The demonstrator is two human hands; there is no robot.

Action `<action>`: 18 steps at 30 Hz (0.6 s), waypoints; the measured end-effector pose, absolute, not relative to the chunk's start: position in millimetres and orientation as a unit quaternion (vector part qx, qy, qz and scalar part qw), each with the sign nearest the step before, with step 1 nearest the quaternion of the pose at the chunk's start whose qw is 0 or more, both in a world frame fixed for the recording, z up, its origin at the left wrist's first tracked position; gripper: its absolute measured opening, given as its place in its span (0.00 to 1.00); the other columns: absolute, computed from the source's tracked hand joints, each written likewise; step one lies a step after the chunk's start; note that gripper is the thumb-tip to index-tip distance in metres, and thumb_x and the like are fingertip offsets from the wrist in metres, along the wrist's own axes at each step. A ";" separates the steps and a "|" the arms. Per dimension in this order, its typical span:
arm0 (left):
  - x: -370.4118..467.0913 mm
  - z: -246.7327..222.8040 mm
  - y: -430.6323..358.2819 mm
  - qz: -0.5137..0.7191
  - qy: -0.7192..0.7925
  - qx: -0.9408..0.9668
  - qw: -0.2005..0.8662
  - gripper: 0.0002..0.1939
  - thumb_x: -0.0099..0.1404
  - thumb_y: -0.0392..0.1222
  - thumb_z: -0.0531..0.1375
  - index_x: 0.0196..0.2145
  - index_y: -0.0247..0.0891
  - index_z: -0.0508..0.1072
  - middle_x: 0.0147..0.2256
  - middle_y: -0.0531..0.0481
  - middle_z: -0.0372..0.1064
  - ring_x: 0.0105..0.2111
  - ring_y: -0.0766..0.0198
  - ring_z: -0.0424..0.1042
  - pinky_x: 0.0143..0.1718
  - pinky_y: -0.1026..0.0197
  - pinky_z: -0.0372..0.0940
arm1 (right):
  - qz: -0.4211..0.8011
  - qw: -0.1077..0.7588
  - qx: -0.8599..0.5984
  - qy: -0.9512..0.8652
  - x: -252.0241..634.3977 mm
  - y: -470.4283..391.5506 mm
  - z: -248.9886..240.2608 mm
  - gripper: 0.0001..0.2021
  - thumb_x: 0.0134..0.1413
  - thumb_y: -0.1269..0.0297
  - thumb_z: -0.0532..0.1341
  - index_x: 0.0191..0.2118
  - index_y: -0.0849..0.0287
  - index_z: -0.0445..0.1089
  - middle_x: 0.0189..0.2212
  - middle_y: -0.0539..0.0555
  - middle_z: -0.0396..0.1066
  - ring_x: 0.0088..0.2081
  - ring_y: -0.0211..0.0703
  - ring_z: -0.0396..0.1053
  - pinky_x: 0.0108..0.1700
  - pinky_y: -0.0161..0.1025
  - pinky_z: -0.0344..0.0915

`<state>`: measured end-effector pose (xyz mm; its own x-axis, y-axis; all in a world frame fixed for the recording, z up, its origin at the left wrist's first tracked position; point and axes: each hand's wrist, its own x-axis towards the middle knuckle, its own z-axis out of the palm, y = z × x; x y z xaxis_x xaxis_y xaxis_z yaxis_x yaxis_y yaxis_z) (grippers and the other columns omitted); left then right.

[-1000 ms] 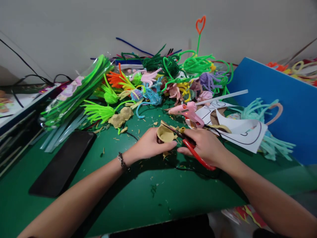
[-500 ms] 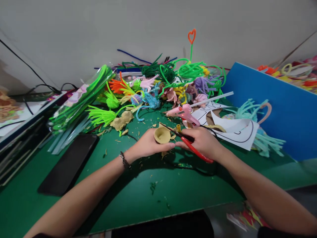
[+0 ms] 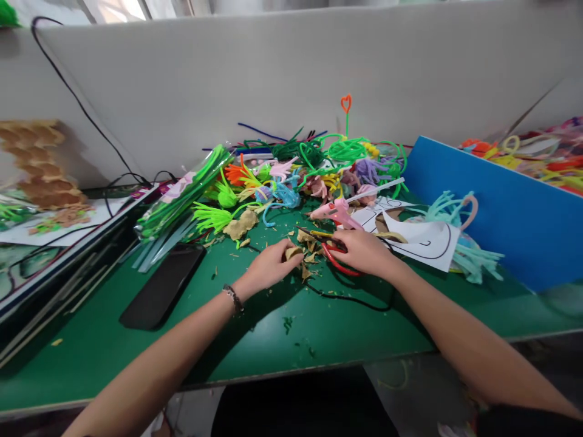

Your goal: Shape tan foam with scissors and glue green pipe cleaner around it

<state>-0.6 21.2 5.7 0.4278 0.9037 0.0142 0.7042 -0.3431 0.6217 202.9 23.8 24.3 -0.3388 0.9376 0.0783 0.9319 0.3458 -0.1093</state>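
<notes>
My left hand (image 3: 273, 264) is closed round a small tan cup-shaped piece (image 3: 293, 252) over the green table (image 3: 255, 340). Red-handled scissors (image 3: 339, 262) are held in my right hand (image 3: 362, 252), their dark blades pointing left toward the piece. A thin yellow item (image 3: 321, 233) lies along the blades near my right fingers; whether it is gripped is unclear. Tan scraps (image 3: 311, 249) lie between the two hands. Just behind my right hand is a pink glue gun (image 3: 337, 212).
A black phone (image 3: 163, 288) lies at left. Colourful pipe-cleaner bundles (image 3: 285, 191) crowd the back. Cut white paper (image 3: 437, 243) and a blue board (image 3: 483, 212) stand right. A black cable (image 3: 350, 297) crosses the table in front of my right hand.
The view has tilted up and shifted left. My left hand has turned the tan cup so its opening no longer faces up toward me, and my right hand has moved the scissors slightly away.
</notes>
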 end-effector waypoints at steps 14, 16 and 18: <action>-121.9 25.1 0.4 -0.005 0.779 0.626 -0.022 0.30 0.54 0.51 0.56 0.50 0.28 0.62 0.45 0.32 0.64 0.45 0.43 0.65 0.41 0.52 0.62 | 0.000 0.038 -0.570 -0.821 196.5 29.6 11.1 0.11 0.51 0.59 0.52 0.25 0.59 0.66 0.26 0.56 0.70 0.26 0.40 0.65 0.24 0.34 0.47; -133.2 23.6 -7.2 -0.005 0.798 0.603 -0.018 0.28 0.55 0.49 0.55 0.49 0.27 0.62 0.41 0.32 0.67 0.42 0.44 0.68 0.39 0.53 0.63 | -0.004 0.041 -0.566 -0.823 196.2 27.8 10.4 0.11 0.51 0.60 0.52 0.26 0.59 0.66 0.25 0.56 0.70 0.26 0.40 0.65 0.24 0.34 0.47; -137.6 21.2 -12.6 0.010 0.806 0.592 -0.024 0.29 0.57 0.49 0.54 0.51 0.28 0.60 0.42 0.33 0.67 0.44 0.45 0.67 0.40 0.54 0.63 | -0.008 0.043 -0.564 -0.824 196.3 23.1 9.0 0.10 0.51 0.60 0.52 0.27 0.59 0.66 0.25 0.56 0.70 0.26 0.41 0.65 0.23 0.34 0.47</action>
